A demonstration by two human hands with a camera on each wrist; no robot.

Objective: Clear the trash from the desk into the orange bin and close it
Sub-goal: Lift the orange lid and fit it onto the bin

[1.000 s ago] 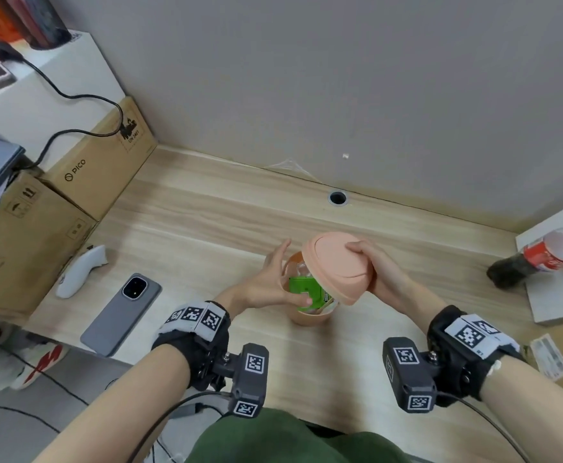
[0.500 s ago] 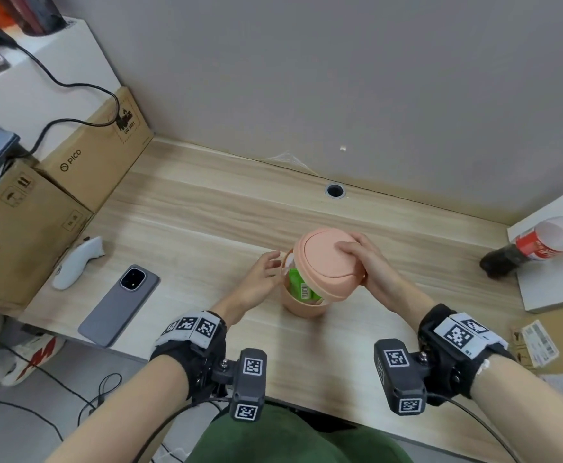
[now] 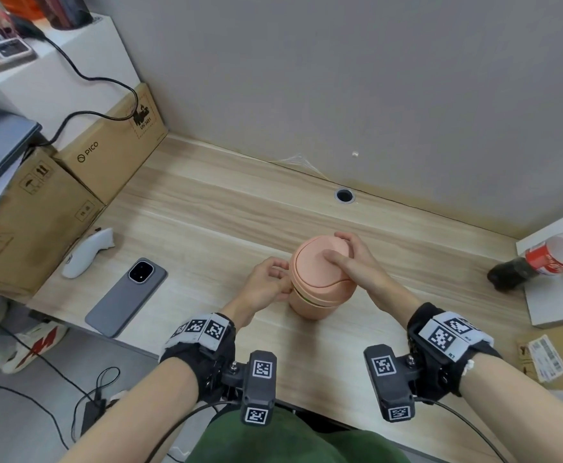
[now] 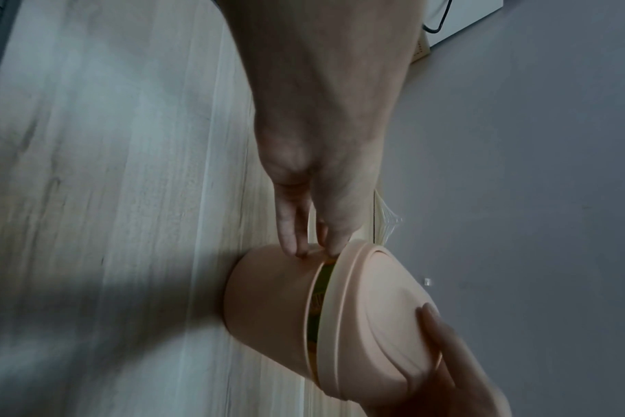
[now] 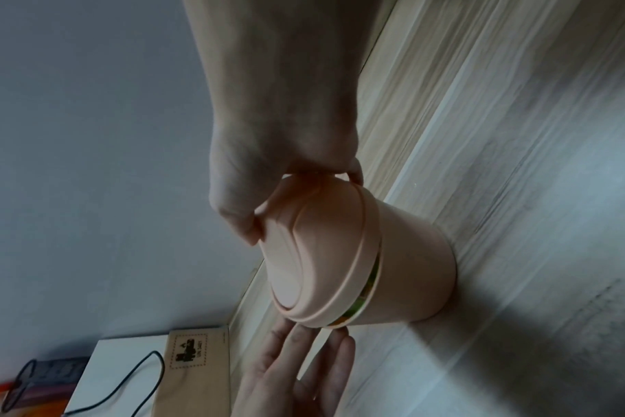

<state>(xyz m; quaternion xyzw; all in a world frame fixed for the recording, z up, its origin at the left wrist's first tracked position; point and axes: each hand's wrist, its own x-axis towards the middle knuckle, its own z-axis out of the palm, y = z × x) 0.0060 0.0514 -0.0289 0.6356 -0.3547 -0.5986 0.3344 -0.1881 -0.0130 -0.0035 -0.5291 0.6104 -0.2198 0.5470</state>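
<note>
The orange bin (image 3: 317,304) stands on the wooden desk (image 3: 206,228) in front of me. Its lid (image 3: 310,265) sits on top, slightly askew, and a thin gap shows green trash (image 4: 318,296) inside. My right hand (image 3: 350,262) grips the lid, thumb on top and fingers curled over the far edge. My left hand (image 3: 270,282) touches the bin's left side just under the lid with straight fingertips (image 5: 339,335). The right wrist view shows the lid (image 5: 314,254), the same gap and the green trash (image 5: 370,282).
A grey phone (image 3: 126,297) and a white controller (image 3: 86,252) lie at the desk's left. Cardboard boxes (image 3: 106,152) stand behind them. A cola bottle (image 3: 540,262) lies on a white board (image 3: 560,302) at the right. A cable hole (image 3: 343,195) sits by the wall.
The lid was tilted up with green trash showing; my right hand has lowered it onto the bin. My left hand has come off the trash to the bin's side.
</note>
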